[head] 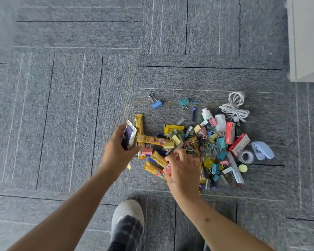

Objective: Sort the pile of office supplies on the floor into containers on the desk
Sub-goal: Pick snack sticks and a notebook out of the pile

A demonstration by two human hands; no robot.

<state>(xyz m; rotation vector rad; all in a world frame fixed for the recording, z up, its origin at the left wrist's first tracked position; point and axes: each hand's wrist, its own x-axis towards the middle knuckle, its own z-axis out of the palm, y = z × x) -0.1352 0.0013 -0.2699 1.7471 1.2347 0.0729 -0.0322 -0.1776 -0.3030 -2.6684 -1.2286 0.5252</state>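
Some sachets (129,138) sit gripped in the left hand (116,153), so the right hand (184,173), fingers (172,157) curled into the pile (212,142) on the floor (62,105) at the shoe's (128,212) 1 o'clock, grip unclear, should pinch one stick (159,157) free of clips (169,144).

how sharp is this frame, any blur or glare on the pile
Head view: the pile sits in even, soft light, no glare, mostly sharp. Head view: the right hand is motion-smeared, while the left hand gripping a dark packet is crisper. Head view: the carpet streaks toward the left edge, and the white cabinet at top right looks washed out.
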